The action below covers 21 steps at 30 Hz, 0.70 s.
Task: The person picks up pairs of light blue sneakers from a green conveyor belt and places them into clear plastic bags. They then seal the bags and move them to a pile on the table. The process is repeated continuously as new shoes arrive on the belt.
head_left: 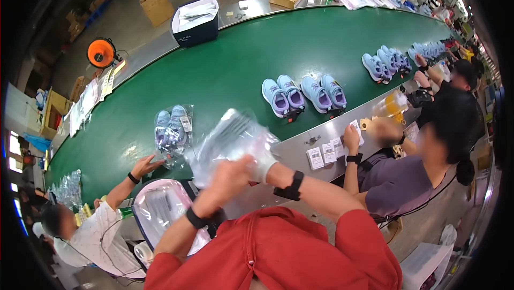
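Observation:
A clear plastic bag [227, 137] is spread in front of me over the near edge of the green conveyor belt, blurred by motion. My left hand [233, 177] is closed at its near edge, gripping the film. My right hand [265, 164] is at the bag's right side. Whitish material covers it, and its fingers are hidden behind film and blur. Just left of the bag, a pair of light blue sneakers [172, 127] lies in clear plastic on the belt. A co-worker's hand [145, 166] reaches toward that pair.
Two pairs of light blue sneakers [304, 96] stand on the green belt [225, 70] ahead, with more pairs farther right. An open bin of plastic bags [160, 204] is by my left forearm. White labels [326, 152] lie on the metal ledge beside a seated co-worker [401, 177]. A dark box [195, 22] stands across the belt.

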Available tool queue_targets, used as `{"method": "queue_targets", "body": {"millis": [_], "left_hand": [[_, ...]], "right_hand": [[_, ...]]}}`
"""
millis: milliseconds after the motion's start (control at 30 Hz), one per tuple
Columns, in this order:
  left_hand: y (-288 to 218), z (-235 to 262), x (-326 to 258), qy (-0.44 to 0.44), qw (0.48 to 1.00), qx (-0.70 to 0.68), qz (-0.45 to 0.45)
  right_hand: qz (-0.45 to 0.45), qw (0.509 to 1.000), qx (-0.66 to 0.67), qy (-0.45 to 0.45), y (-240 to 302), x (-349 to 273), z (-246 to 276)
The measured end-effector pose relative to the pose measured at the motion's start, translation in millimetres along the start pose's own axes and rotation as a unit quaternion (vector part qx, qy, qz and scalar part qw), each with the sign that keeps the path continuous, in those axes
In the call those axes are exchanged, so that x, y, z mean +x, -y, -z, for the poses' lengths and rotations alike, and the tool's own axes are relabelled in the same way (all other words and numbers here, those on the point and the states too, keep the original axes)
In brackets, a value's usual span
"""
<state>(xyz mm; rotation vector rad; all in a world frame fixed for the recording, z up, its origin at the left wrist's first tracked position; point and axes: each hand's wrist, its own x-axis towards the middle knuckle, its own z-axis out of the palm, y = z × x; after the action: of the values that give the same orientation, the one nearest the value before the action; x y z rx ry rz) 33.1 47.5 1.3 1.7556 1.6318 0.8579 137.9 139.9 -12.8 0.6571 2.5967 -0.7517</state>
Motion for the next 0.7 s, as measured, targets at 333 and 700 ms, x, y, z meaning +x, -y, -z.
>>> {"method": "queue_targets", "body": {"millis": [333, 700], "left_hand": [[52, 27, 65, -0.179, 0.971, -0.085, 0.135], [46, 40, -19, -0.084, 0.987, -0.019, 0.137]], "right_hand": [[0.150, 0.950, -0.267, -0.056, 61, 31, -27], [0.119, 0.925, 0.272, -0.238, -21, 83, -82]]}}
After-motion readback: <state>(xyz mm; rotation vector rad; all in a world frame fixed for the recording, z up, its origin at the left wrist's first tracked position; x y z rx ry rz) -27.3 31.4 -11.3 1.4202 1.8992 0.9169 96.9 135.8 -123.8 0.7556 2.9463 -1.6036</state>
